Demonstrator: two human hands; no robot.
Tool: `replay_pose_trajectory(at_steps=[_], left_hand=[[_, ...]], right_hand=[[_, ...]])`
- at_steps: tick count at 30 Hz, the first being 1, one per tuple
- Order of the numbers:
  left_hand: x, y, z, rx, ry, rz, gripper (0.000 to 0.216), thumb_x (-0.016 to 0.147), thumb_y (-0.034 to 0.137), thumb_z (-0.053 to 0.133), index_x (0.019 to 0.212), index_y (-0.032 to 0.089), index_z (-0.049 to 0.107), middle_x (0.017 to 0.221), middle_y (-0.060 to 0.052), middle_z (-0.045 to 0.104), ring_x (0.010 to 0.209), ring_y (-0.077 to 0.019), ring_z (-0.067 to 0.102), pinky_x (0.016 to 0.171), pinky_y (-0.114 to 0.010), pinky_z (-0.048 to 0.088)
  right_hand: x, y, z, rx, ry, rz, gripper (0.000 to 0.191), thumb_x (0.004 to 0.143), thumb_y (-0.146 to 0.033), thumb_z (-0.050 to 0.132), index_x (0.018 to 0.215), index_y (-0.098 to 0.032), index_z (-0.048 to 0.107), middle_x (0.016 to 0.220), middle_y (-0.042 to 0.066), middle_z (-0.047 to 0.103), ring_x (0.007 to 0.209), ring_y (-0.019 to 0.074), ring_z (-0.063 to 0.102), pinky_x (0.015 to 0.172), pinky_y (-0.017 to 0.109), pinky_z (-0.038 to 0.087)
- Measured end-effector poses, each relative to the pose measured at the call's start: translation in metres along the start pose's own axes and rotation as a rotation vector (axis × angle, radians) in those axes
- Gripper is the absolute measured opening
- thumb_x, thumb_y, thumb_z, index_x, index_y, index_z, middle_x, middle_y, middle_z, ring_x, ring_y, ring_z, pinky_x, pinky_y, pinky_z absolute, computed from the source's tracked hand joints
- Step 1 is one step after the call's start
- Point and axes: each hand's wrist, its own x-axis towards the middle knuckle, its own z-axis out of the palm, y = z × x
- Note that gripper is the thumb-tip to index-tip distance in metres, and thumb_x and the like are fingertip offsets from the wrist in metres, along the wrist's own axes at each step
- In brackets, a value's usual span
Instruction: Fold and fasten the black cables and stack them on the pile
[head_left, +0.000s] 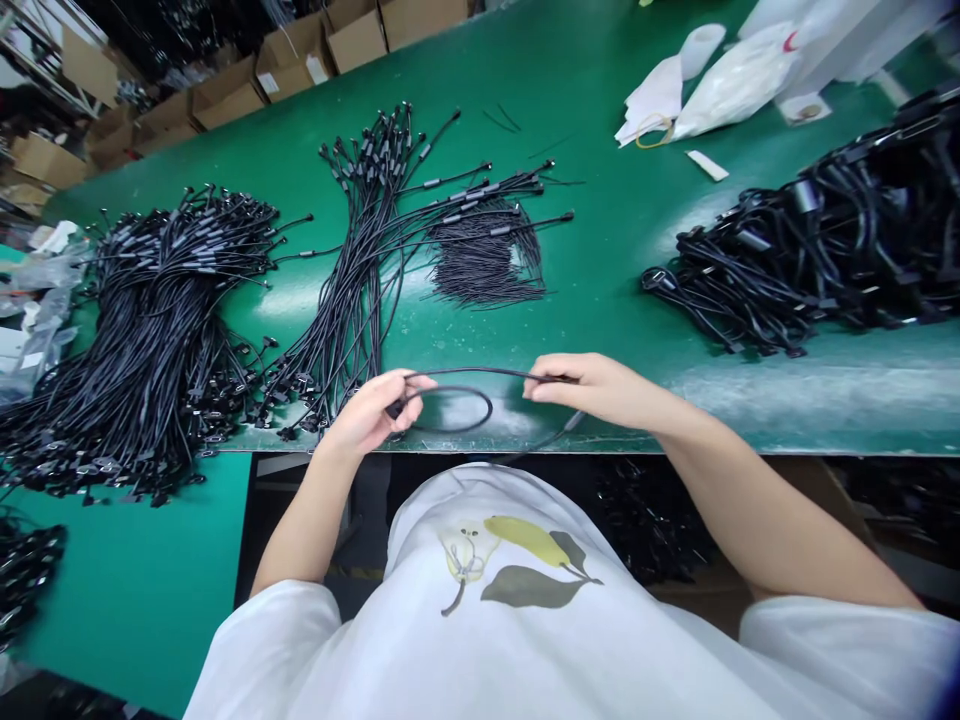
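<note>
A black cable (pixel 480 371) runs between my two hands just above the front edge of the green table, with one loop of it hanging beside my left fingers. My left hand (pixel 379 410) is closed on the looped end, and a dark connector shows between its fingers. My right hand (pixel 577 385) pinches the same cable farther along; its tail, with a grey sleeve, drops toward the table edge. Behind my hands lie a loose bundle of straight black cables (pixel 367 240) and a pile of short black ties (pixel 484 262).
A large heap of black cables (pixel 157 320) covers the left side. Bundled coiled cables (pixel 817 230) lie at the right. White plastic bags (pixel 735 85) and a small white strip (pixel 707 166) are at the back right. Cardboard boxes (pixel 292 55) line the far edge.
</note>
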Motion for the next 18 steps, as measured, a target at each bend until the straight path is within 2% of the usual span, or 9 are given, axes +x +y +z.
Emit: replay_pose_trajectory(at_steps=[2, 4, 6, 7, 10, 12, 15, 18], left_hand=[[-0.004, 0.0, -0.007, 0.083, -0.093, -0.08, 0.038, 0.078, 0.042, 0.072, 0.102, 0.013, 0.072, 0.068, -0.004, 0.066, 0.055, -0.0101, 0.051, 0.055, -0.024, 0.038], [-0.006, -0.002, -0.011, 0.141, -0.158, -0.135, 0.04, 0.077, 0.035, 0.075, 0.11, 0.013, 0.07, 0.074, -0.006, 0.068, 0.063, -0.012, 0.055, 0.063, -0.026, 0.042], [-0.008, -0.004, -0.013, 0.17, -0.185, -0.165, 0.044, 0.077, 0.031, 0.074, 0.118, 0.014, 0.066, 0.076, -0.005, 0.068, 0.068, -0.0128, 0.057, 0.069, -0.028, 0.042], [-0.008, -0.006, -0.014, 0.18, -0.194, -0.173, 0.048, 0.077, 0.03, 0.075, 0.121, 0.015, 0.065, 0.077, -0.005, 0.068, 0.071, -0.0134, 0.058, 0.072, -0.028, 0.042], [-0.005, -0.009, -0.013, 0.213, -0.22, -0.181, 0.05, 0.075, 0.03, 0.076, 0.122, 0.015, 0.065, 0.08, -0.005, 0.067, 0.079, -0.0146, 0.059, 0.081, -0.029, 0.041], [-0.003, -0.012, -0.008, 0.233, -0.223, -0.175, 0.047, 0.075, 0.03, 0.077, 0.118, 0.015, 0.067, 0.083, -0.005, 0.067, 0.081, -0.0146, 0.058, 0.083, -0.029, 0.04], [0.0, -0.015, 0.004, 0.202, -0.264, -0.164, 0.051, 0.072, 0.032, 0.08, 0.118, 0.016, 0.067, 0.083, -0.004, 0.064, 0.082, -0.0142, 0.056, 0.083, -0.028, 0.041], [0.001, -0.015, 0.019, 0.0, -0.263, -0.159, 0.063, 0.073, 0.047, 0.076, 0.126, 0.016, 0.062, 0.078, -0.001, 0.057, 0.075, -0.013, 0.054, 0.08, -0.029, 0.045]], right_hand=[[-0.005, 0.004, -0.01, 0.039, 0.237, 0.024, 0.027, 0.078, -0.045, 0.063, 0.08, -0.019, 0.07, 0.072, 0.002, 0.064, 0.068, 0.0147, 0.056, 0.063, 0.026, 0.04], [-0.012, 0.007, -0.02, 0.097, 0.443, 0.082, 0.027, 0.078, -0.044, 0.063, 0.083, -0.018, 0.069, 0.06, -0.001, 0.057, 0.056, 0.0121, 0.049, 0.057, 0.026, 0.036], [-0.019, 0.008, -0.028, 0.056, 0.558, 0.117, 0.025, 0.078, -0.042, 0.063, 0.083, -0.018, 0.07, 0.056, -0.002, 0.053, 0.051, 0.0104, 0.043, 0.053, 0.026, 0.033], [-0.021, 0.007, -0.031, -0.013, 0.588, 0.106, 0.023, 0.078, -0.04, 0.064, 0.082, -0.018, 0.07, 0.06, -0.001, 0.057, 0.053, 0.0106, 0.045, 0.055, 0.027, 0.034], [-0.026, 0.003, -0.033, -0.241, 0.635, 0.0, 0.019, 0.079, -0.036, 0.062, 0.079, -0.019, 0.071, 0.08, 0.004, 0.068, 0.073, 0.0147, 0.058, 0.068, 0.028, 0.042], [-0.026, -0.005, -0.03, -0.297, 0.63, -0.083, 0.018, 0.082, -0.035, 0.06, 0.078, -0.019, 0.07, 0.082, 0.004, 0.069, 0.075, 0.0151, 0.06, 0.07, 0.028, 0.043], [-0.024, -0.021, -0.023, -0.314, 0.502, -0.219, 0.019, 0.085, -0.034, 0.059, 0.078, -0.02, 0.07, 0.076, 0.002, 0.068, 0.068, 0.0136, 0.059, 0.067, 0.027, 0.044], [-0.022, -0.037, -0.018, -0.291, 0.387, -0.288, 0.022, 0.087, -0.038, 0.057, 0.078, -0.022, 0.07, 0.073, 0.001, 0.067, 0.066, 0.0137, 0.06, 0.067, 0.027, 0.046]])
